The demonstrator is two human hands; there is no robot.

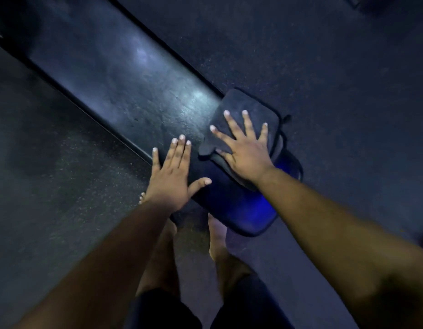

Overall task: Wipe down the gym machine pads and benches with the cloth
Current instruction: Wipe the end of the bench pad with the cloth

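**Bench Pad Wiping: Hand and Cloth Positions**

The long black padded vinyl bench [125,91] is running diagonally from upper left to lower right over the dark speckled rubber floor [324,67]. The person's left hand [173,173] is lying flat and wide on the near end of the bench, fingers together, thumb spread, gripping nothing. Just to its right, the right hand [246,153] is pressing down with fingers splayed wide on the dark folded microfibre cloth [250,108], which is lying on the bench's right edge. Bare feet [217,236] are standing below the bench end.
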